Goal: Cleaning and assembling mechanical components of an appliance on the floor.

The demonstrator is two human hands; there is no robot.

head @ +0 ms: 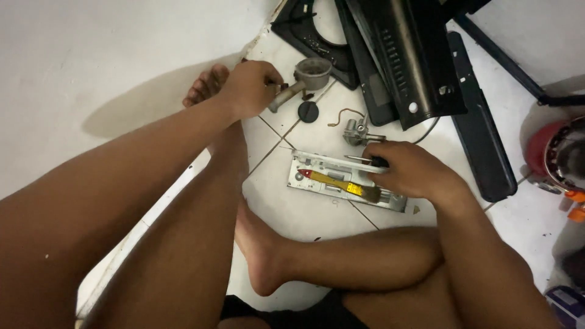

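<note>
Yellow-handled brush (342,183) lies on the metal plate (317,173) before our crossed legs. Our right hand (414,170) rests on that plate, grasping a dark knob (379,161). Farther off, our left hand (250,88) grips the grey burner pipe (301,82) on the tiles.

One view only, from a cam worn on the person's head, looking steeply down and a bit fwd at a white tiled floor (304,216). The person sits on the floor; bare legs fill the frame from 6 to 9 o'clock, very near the lens. The left hand (247,88) sits at approx 11 o'clock, arm's reach away. The right hand (411,170) is just right of centre, at approx 3 o'clock, closer in. Black metal panels (414,67) run off the top edge at 1 o'clock, farthest from the cam. No 2nd view, so nothing is shared.
</note>
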